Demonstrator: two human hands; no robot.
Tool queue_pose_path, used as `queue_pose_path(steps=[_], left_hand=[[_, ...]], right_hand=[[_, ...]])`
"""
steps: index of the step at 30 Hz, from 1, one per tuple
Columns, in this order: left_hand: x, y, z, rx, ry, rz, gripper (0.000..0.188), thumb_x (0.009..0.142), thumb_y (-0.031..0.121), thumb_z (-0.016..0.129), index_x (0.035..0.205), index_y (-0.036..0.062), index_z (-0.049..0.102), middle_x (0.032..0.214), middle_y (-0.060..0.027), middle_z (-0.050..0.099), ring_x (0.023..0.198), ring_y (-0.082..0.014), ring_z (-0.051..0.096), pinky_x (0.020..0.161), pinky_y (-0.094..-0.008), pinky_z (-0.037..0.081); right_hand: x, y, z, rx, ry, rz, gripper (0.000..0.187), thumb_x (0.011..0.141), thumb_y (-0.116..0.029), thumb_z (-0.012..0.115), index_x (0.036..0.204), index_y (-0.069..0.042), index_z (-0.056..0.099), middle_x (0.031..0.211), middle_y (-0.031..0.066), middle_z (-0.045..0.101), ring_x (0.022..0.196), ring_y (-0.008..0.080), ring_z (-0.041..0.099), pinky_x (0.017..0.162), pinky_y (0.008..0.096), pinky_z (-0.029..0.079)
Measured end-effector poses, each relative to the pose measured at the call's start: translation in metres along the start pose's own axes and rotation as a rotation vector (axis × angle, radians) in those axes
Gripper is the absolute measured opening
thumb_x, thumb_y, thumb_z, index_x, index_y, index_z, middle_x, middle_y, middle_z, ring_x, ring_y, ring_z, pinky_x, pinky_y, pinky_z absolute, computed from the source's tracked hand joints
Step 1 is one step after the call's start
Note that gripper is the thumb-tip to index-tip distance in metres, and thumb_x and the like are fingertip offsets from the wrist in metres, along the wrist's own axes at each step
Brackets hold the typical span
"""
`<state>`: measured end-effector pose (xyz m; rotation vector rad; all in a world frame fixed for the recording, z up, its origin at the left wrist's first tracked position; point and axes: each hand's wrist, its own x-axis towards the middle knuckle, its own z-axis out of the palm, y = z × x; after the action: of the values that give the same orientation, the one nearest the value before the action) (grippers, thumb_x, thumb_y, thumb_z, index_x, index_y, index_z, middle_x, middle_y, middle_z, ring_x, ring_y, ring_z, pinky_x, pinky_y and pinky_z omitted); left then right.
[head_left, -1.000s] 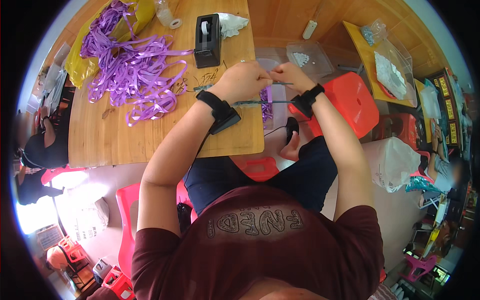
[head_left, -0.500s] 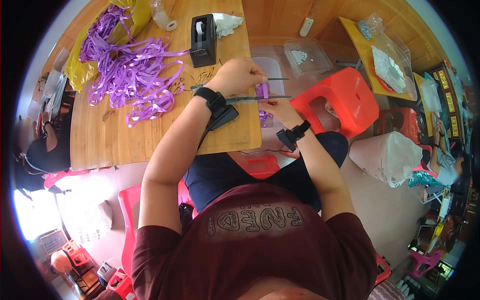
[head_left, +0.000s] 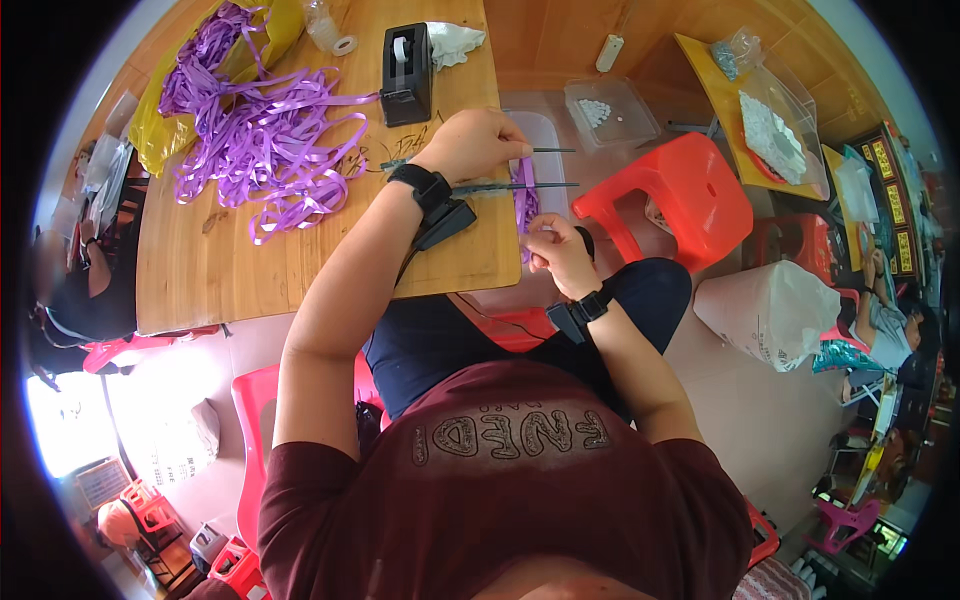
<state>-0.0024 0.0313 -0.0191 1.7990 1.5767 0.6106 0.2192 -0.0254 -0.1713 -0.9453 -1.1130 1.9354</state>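
Note:
Two thin dark rods, the far rod (head_left: 555, 150) and the near rod (head_left: 545, 185), stick out past the right edge of the wooden table (head_left: 240, 285). Purple ribbon (head_left: 526, 190) hangs across them in a narrow band. My left hand (head_left: 472, 143) reaches over the tabletop, its fingertips closed on the ribbon at the far rod; the pinch itself is partly hidden. Nearer to me, just off the table edge, my right hand (head_left: 562, 258) has its fingers curled and pinched beside the ribbon's lower part, seemingly gripping it. Both wrists wear black straps with small black boxes.
A tangled purple ribbon pile (head_left: 265, 150) spills from a yellow bag (head_left: 155, 140). A black tape dispenser (head_left: 407, 85) stands near the table's far edge. Right of the table are a red stool (head_left: 690, 200), a clear bin (head_left: 625, 125) and a white sack (head_left: 770, 310).
My right hand has left the near rod and moved toward me, down along the ribbon. My left hand stays at the far rod. The view has shifted slightly.

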Motion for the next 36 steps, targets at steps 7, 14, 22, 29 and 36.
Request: queue_pose_path(steps=[7,14,22,29,36], left_hand=[[0.000,-0.003,0.001,0.031,0.011,0.028,0.028,0.087,0.033,0.069,0.096,0.0079,0.077,0.089,-0.0105,0.072,0.074,-0.0244,0.068,0.070,-0.0354,0.054],[0.002,-0.010,0.004,0.049,0.038,0.086,0.026,0.089,0.030,0.066,0.094,0.0071,0.076,0.093,-0.0113,0.073,0.083,-0.0265,0.069,0.075,-0.0364,0.054],[0.002,-0.014,0.006,0.117,0.063,0.115,0.025,0.090,0.029,0.064,0.095,0.0071,0.075,0.098,-0.0124,0.071,0.093,-0.0301,0.066,0.084,-0.0392,0.052],[0.003,-0.018,0.007,0.143,0.071,0.152,0.026,0.091,0.029,0.061,0.098,0.0076,0.075,0.099,-0.0128,0.071,0.094,-0.0316,0.066,0.084,-0.0396,0.052],[-0.003,-0.013,-0.003,-0.138,0.137,-0.112,0.028,0.093,0.027,0.058,0.102,0.0058,0.074,0.092,-0.0130,0.072,0.081,-0.0267,0.068,0.077,-0.0369,0.053]], right_hand=[[-0.006,0.006,-0.012,-0.411,-0.106,0.050,0.015,0.092,-0.005,0.054,0.090,0.001,0.068,0.085,0.0071,0.068,0.057,0.0075,0.055,0.054,0.0247,0.050],[-0.072,-0.021,0.004,-0.285,-0.294,0.050,0.023,0.097,-0.008,0.054,0.106,0.006,0.070,0.091,0.0065,0.071,0.069,0.0065,0.057,0.067,0.0226,0.050],[-0.091,-0.056,0.013,-0.273,-0.364,-0.022,0.031,0.095,-0.007,0.057,0.123,0.003,0.066,0.086,0.0041,0.071,0.070,0.0054,0.056,0.065,0.0197,0.045],[-0.088,-0.098,0.029,-0.490,-0.425,-0.238,0.032,0.091,-0.005,0.063,0.123,0.001,0.068,0.081,0.0023,0.068,0.071,0.0070,0.059,0.065,0.0209,0.045],[0.005,-0.194,0.054,-0.904,-0.107,-0.752,0.035,0.082,-0.019,0.080,0.112,-0.005,0.074,0.096,0.0035,0.067,0.076,0.0111,0.057,0.072,0.0257,0.048]])
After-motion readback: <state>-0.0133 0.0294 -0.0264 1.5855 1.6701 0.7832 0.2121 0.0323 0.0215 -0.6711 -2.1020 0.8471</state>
